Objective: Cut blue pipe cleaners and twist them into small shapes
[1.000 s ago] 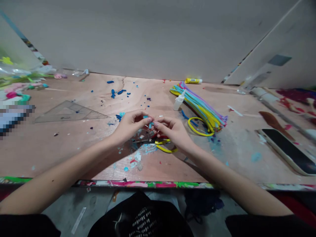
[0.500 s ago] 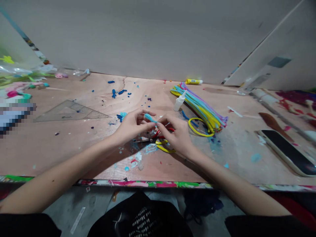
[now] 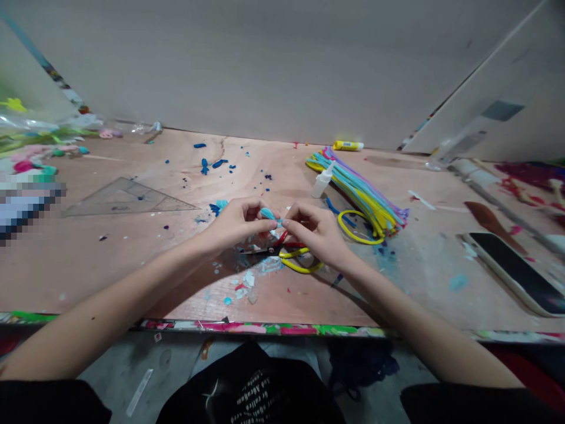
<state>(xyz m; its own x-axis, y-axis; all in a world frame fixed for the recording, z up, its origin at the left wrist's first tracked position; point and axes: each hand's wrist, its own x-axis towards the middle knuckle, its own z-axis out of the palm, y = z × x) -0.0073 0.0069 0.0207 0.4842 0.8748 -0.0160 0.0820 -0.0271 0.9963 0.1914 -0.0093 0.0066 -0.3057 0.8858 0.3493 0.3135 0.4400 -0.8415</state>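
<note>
Over the middle of the wooden table, my left hand [image 3: 236, 222] and my right hand [image 3: 315, 232] meet fingertip to fingertip. Between them is a short light-blue pipe cleaner piece [image 3: 268, 214]. Left thumb and fingers pinch it, and the right thumb and forefinger close on its right end. Beneath the hands lie scissors [image 3: 295, 262] with red and yellow handles, partly covered by my right hand. Just left of my left hand are blue fuzzy pieces [image 3: 216, 208], partly hidden by it.
A bundle of coloured pipe cleaners [image 3: 359, 188] lies to the right, beside a white glue bottle [image 3: 323, 181]. A glue stick [image 3: 348, 145] rests at the back wall. At left is a clear set square [image 3: 128, 199]; at right, a phone [image 3: 514, 271]. Blue scraps [image 3: 219, 164] dot the table.
My left fingers have curled in more around the light-blue piece. The right hand has shifted slightly, its fingertips still at the piece's end, showing more of the yellow scissor handle.
</note>
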